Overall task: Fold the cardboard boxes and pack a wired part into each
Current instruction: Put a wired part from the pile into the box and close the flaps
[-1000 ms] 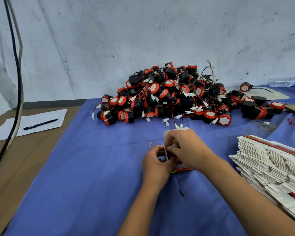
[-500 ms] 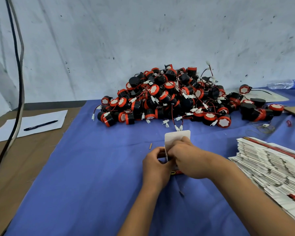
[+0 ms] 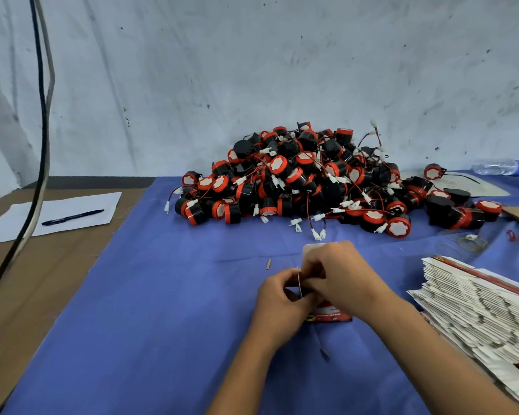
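Our left hand and right hand both pinch a small cardboard box standing on the blue cloth. Beyond lies a heap of black-and-red wired parts. A stack of flat boxes sits at our right; a pen rests on paper far left.

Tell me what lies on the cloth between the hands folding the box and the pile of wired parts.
In the head view, mostly bare blue cloth. Only loose white connectors trail from the pile of wired parts toward the box held by both hands.
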Tool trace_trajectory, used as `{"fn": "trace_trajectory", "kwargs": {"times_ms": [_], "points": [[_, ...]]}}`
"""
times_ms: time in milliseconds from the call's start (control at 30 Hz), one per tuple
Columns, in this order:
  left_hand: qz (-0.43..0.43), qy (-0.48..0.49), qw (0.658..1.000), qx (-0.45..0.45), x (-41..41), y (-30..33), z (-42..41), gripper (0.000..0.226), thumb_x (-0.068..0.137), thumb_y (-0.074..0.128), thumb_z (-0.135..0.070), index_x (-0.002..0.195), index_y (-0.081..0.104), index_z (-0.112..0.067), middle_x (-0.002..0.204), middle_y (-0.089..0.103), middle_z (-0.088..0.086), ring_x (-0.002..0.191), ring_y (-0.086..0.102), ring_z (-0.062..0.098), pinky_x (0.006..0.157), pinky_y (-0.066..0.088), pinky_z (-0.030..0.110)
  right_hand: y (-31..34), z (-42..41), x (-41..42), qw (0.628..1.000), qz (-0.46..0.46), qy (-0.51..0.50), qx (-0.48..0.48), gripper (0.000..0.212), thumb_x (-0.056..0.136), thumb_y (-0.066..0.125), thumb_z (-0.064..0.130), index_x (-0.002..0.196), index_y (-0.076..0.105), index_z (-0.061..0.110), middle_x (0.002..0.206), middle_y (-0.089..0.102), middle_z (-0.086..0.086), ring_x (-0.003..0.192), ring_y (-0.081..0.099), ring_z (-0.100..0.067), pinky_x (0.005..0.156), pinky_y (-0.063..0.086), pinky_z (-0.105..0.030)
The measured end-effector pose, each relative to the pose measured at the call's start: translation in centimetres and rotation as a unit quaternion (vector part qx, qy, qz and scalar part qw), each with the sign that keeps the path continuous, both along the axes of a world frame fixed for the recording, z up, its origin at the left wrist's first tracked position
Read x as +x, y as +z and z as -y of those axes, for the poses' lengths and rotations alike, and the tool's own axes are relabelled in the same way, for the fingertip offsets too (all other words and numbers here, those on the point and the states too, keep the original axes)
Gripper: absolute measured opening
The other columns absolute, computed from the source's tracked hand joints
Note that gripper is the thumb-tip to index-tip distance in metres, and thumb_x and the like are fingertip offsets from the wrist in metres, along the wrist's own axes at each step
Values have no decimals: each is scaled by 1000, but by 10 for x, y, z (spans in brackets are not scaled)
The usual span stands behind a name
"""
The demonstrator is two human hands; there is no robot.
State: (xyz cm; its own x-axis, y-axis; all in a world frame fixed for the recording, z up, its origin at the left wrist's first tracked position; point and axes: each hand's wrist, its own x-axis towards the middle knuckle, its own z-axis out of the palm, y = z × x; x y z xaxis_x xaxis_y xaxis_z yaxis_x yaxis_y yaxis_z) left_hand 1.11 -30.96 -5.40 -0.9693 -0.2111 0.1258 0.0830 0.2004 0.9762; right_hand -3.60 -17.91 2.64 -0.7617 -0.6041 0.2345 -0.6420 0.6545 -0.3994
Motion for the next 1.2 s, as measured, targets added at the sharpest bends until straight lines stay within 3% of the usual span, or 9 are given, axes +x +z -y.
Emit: {"fn": "trace_trajectory", "kwargs": {"times_ms": [167, 267, 367, 533, 800, 900, 967, 1067, 1200], "points": [[17, -69, 997, 6, 5, 2, 12, 48, 72, 91, -13, 115, 73, -27, 100, 78, -4, 74, 69, 12, 77, 61, 34, -5, 6, 0, 997, -5, -9, 75, 23, 89, 60, 2, 67, 63, 7, 79, 65, -10, 78, 59, -28, 69, 50, -41], [9, -45, 999, -8, 4, -1, 10, 46, 72, 90, -11, 111, 73, -27, 97, 78, 1, 77, 68, 31, 85, 61, 48, -8, 0, 1, 995, 5, 28, 91, 26, 95, 54, 6, 75, 70, 5, 89, 63, -1, 85, 58, -19, 75, 49, -35], [2, -40, 999, -7, 3, -2, 10, 42, 70, 87, -17, 108, 73, -30, 98, 77, -3, 72, 63, 18, 82, 62, 43, -14, -9, 5, 987, -39, 75, 136, 34, 105, 44, 28, 89, 73, 24, 112, 55, 20, 109, 39, -5, 96, 38, -22], [11, -25, 1000, 4, 4, -2, 12, 43, 70, 83, -14, 107, 74, -33, 102, 78, -8, 91, 74, 26, 84, 63, 44, -26, -16, 12, 984, -71, 45, 157, 54, 99, 23, 62, 101, 71, 37, 116, 37, 25, 112, 29, -10, 97, 31, -28], [11, -61, 998, 18, 8, 2, 16, 51, 81, 71, 9, 119, 72, -25, 110, 77, -3, 82, 66, 18, 84, 63, 37, -38, -16, 18, 978, -108, 11, 179, 51, 103, 23, 56, 103, 69, 35, 119, 39, 14, 117, 27, -17, 98, 23, -34], [39, -118, 981, 147, 10, 7, 22, 41, 94, 57, 7, 123, 73, -15, 118, 76, 9, 92, 70, 21, 88, 59, 35, -41, -13, 11, 979, -115, 9, 167, 49, 104, 28, 54, 105, 72, 33, 122, 39, 13, 123, 27, -18, 100, 14, -35], [59, -72, 972, 214, 8, 8, 19, 29, 105, 49, -6, 120, 73, -9, 111, 76, 14, 81, 67, 19, 78, 55, 33, -44, -13, 8, 983, -112, 13, 147, 46, 104, 33, 52, 102, 74, 31, 122, 41, 12, 124, 27, -17, 105, 12, -35], [48, 28, 989, 135, 2, 1, 7, 22, 104, 61, -25, 108, 73, -7, 80, 71, 2, 59, 58, 7, 56, 47, 20, -51, -15, 9, 990, -116, 57, 63, 35, 100, 47, 40, 86, 76, 27, 116, 48, 14, 122, 36, -13, 112, 21, -39], [27, 96, 994, 53, -9, -4, -8, 27, 94, 72, -42, 95, 75, -16, 84, 77, -4, 73, 69, 5, 65, 53, 20, -58, -33, 3, 972, -72, 47, -218, 33, 94, 57, 17, 66, 74, 14, 112, 66, 10, 94, 64, -6, 85, 50, -27]]}}
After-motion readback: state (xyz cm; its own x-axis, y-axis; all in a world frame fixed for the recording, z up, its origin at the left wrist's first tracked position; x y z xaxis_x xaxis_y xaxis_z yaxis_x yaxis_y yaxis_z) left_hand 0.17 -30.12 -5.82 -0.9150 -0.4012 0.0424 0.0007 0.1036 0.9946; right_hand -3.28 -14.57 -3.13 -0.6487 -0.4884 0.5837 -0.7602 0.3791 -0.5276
